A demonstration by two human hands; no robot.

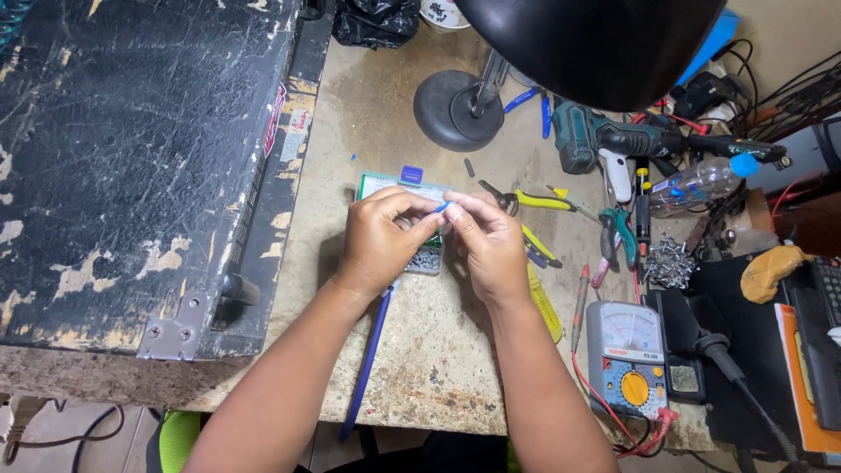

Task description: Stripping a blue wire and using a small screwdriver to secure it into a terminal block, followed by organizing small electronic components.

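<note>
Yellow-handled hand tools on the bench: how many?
2 visible: yellow-handled pliers just right of the right hand, and a yellow-and-dark-handled tool below them. More may hide in the clutter.

Blue wire (444,208), yellow-handled pliers (543,201), teal drill (585,136), scuffed black case (131,158), grey multimeter (626,355).

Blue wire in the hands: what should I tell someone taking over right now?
Left hand and right hand pinch a thin blue wire between their fingertips, above a small parts box.
The wire hangs down past the bench edge.
Yellow-handled pliers lie right of the hands, a multimeter nearer the front.
What's done or left on the wire end: too small to tell.
</note>
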